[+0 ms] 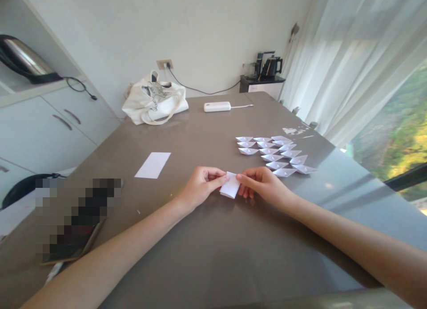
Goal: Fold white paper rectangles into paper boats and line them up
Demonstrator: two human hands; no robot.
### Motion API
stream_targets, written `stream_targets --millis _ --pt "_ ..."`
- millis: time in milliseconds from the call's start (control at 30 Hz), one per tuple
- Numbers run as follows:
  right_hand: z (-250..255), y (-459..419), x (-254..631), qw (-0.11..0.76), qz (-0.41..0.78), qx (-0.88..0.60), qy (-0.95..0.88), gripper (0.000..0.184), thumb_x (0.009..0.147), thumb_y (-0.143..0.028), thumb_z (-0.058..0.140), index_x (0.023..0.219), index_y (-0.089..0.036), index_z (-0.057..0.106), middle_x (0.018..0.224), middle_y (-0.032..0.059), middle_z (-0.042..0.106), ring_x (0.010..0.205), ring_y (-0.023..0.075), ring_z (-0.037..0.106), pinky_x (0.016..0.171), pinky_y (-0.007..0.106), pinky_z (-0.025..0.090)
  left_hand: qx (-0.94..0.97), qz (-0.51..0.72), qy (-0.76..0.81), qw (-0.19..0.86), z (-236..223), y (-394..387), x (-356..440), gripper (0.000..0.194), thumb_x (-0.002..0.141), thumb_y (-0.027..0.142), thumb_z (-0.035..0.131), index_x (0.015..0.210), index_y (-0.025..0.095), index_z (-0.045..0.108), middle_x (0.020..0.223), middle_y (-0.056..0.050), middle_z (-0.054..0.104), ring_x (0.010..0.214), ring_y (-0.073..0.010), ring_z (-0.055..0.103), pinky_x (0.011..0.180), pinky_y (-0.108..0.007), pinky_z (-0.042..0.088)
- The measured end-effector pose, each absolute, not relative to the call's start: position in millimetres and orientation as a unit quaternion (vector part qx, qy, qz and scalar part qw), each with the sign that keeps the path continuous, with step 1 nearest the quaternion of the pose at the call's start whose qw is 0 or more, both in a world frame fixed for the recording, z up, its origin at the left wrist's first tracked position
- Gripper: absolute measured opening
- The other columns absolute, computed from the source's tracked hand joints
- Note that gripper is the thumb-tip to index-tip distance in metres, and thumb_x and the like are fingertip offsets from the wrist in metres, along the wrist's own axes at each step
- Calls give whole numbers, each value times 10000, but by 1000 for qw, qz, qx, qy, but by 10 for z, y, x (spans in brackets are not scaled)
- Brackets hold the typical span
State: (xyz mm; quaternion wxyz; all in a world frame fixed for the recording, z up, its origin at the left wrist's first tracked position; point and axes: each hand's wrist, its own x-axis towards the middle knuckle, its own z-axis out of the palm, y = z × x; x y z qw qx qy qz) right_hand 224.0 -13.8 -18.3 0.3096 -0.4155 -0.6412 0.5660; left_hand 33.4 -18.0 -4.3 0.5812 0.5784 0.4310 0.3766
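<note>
Well, white bag [160,103]: on the counter [207,242], contents unclear.
Left fingers [218,181]: pinching folded paper [229,189].
Right fingers [247,181]: gripping its right side.
Paper's place: between both hands, near paper boats [271,158].

From close above six o'clock, your head camera looks down across the tabletop [196,137] to the wall [213,37] at twelve.

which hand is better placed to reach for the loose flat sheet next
Left, probably: the left hand is nearer the flat sheet, which lies further left. The right hand could hold the folded paper alone; both hands grip it now.
</note>
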Motion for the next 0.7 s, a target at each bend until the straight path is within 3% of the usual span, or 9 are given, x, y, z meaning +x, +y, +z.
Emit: stream_targets --millis 267,467,700 --pt "-137 -198 2235 318 528 -415 -669 429 819 -523 566 626 -140 580 553 19 618 467 76 524 442 183 422 572 383 435 580 -50 -187 346 206 724 318 688 687 115 686 615 -10 637 559 -97 513 556 -208 380" --pt "-180 -231 2184 284 593 -406 -634 446 814 -558 545 691 -131 575 599 32 648 457 71 529 413 175 405 576 391 427 577 -65 -188 346 238 709 346 705 676 112 671 579 6 593 526 -78 458 517 -199 345" --pt "-144 -272 2173 292 568 -431 -637 439 798 -547 570 639 -138 558 528 14 625 418 65 507 390 170 372 584 393 417 575 -81 -190 355 240 728 345 686 682 111 666 579 8 577 533 -76 442 523 -202 342"
